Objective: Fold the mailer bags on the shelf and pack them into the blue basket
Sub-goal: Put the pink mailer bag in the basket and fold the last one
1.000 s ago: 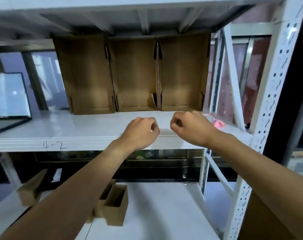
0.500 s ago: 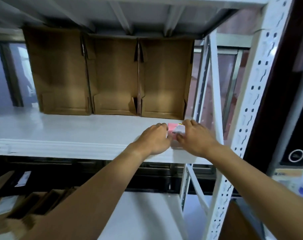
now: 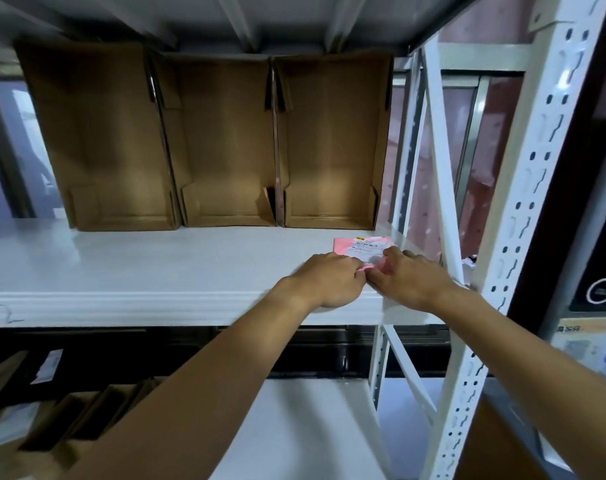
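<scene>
Lying flat near the right end of the white shelf (image 3: 156,268), the pink mailer bag (image 3: 341,245) appears to have its long axis running left to right, roughly parallel to the shelf's front lip, though both hands cover its near part. Its white label (image 3: 367,250) faces up, with the lines of print also running left to right. The left hand (image 3: 329,282) and the right hand (image 3: 414,280) meet at the bag's near edge, fingers curled, each pinching the pink film, and a strip of it shows between them. The shelf is smooth and glossy, set in a white metal rack whose slotted upright (image 3: 523,237) stands just right of the bag, with a diagonal brace (image 3: 440,168) behind it. Ribbed metal of the shelf above (image 3: 277,15) closes the top of the view. Three cardboard bins (image 3: 225,150) stand side by side, touching, along the back of the shelf, their open fronts showing bare brown walls and floors. A lower shelf (image 3: 312,427) carries more cardboard boxes (image 3: 73,420) at the far left; their contents cannot be made out.
</scene>
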A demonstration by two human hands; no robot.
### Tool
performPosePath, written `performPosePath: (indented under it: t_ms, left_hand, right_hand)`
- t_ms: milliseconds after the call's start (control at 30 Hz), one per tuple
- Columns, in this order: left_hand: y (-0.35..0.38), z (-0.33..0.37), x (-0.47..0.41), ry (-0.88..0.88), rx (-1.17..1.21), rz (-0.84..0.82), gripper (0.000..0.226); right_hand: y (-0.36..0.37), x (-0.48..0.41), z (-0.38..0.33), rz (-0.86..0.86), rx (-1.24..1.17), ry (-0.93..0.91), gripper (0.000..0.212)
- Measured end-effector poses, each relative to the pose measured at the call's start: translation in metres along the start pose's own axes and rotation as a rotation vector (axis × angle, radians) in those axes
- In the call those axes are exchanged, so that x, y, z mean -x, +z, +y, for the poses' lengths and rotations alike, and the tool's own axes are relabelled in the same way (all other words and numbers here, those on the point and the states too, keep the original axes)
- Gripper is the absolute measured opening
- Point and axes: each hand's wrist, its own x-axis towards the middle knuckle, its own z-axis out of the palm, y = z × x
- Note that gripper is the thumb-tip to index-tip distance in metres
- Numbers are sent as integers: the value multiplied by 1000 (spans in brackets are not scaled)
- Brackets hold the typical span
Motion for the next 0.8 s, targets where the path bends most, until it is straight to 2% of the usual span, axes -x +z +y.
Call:
performPosePath:
  t_ms: [167,400,667,800]
  left_hand:
    - [-11,-33,25,-32,38,55,39]
    - [-28,-92,59,-101,8,125,43]
    - [-49,-149,87,-176,85,279,24]
    - [-41,-163,82,-323,59,165,47]
  right_hand:
    - [6,-1,-36,-10,0,-79,54]
    - [12,3,-103,-31,4,-201,54]
    - [31,4,-167,-56,-20,-373,53]
    - [37,3,-174,-22,-32,-440,50]
